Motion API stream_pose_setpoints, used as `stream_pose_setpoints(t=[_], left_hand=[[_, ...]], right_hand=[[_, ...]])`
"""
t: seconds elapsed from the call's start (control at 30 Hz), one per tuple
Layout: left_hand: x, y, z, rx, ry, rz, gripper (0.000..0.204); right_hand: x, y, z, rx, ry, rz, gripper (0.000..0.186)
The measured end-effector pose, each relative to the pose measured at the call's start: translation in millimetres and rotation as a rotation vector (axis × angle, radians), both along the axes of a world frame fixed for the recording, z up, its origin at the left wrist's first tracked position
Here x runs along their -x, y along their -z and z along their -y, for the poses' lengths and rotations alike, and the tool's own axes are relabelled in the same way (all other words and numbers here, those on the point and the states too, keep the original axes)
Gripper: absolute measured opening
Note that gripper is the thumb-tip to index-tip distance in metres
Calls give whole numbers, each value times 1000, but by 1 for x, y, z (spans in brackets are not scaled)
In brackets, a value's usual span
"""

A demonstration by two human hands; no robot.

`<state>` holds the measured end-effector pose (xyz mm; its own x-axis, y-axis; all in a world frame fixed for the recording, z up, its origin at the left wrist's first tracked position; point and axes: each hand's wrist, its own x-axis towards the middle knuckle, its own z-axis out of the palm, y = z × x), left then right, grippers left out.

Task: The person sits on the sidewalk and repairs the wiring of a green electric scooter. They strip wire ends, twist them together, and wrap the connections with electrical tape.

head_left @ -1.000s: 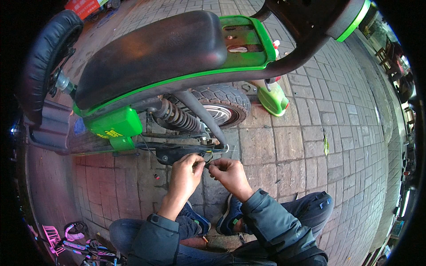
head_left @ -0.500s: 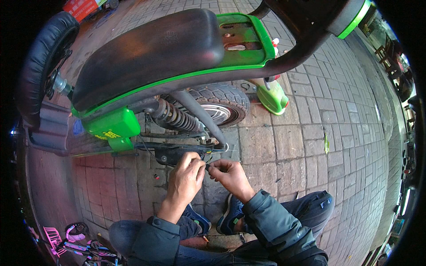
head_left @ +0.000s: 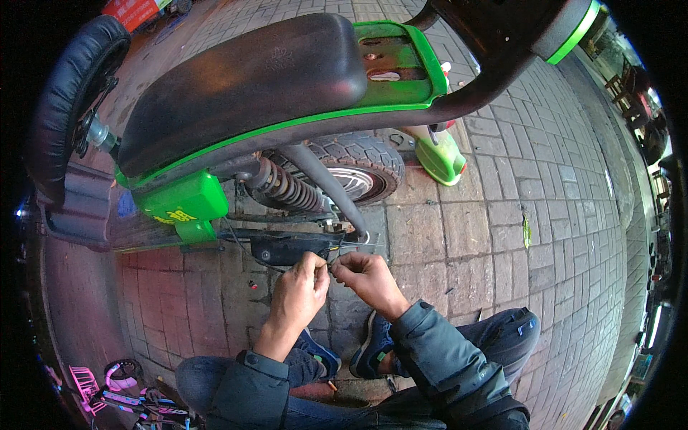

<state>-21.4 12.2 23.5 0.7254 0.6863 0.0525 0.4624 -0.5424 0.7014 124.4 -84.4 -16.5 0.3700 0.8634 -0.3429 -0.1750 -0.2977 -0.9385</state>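
Note:
My left hand (head_left: 297, 295) and my right hand (head_left: 370, 282) are closed in pinches, their fingertips almost meeting. Between them runs a thin dark wire (head_left: 330, 265), mostly covered by the fingers. Just beyond is a long black housing (head_left: 281, 249) low on the electric scooter. Several thin wires (head_left: 335, 248), one of them yellow, come out by its right end. Above it I see the scooter's coil spring shock absorber (head_left: 288, 185) and its rear wheel (head_left: 376, 168).
The black scooter seat (head_left: 247, 79) and green rear frame (head_left: 438, 68) overhang the work. A green fender (head_left: 438, 159) sits behind the wheel. A small red piece (head_left: 252, 285) lies on the paving (head_left: 459, 236). Small bikes with a pink basket (head_left: 86, 387) stand at lower left.
My right hand has shifted slightly left and its fingers have curled in more. A small dark piece visible at its fingertips before is now hidden. My left hand stays nearly in place.

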Motion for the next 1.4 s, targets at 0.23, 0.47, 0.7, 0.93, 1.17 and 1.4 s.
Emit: stream_pose_setpoints(t=[0.23, 0.47, 0.7, 0.93, 1.17, 1.4], left_hand=[[3, 1, -4, -63, 63, 21, 17], [4, -4, -7, -82, 148, -26, 14], [7, -7, -7, -21, 170, -50, 14], [8, -7, -4, 170, 131, -10, 15], [7, -7, 4, 87, 112, 22, 17], [6, 4, 12, -93, -44, 79, 17]], right_hand=[[1, 5, 4, 0, -17, 59, 24], [5, -3, 11, 10, -42, 103, 24], [6, -13, 14, 68, -34, -53, 24], [2, -26, 17, 50, -14, -313, 17], [-2, -21, 17, 20, -6, -453, 15], [-15, -32, 13, -134, -6, 11, 18]])
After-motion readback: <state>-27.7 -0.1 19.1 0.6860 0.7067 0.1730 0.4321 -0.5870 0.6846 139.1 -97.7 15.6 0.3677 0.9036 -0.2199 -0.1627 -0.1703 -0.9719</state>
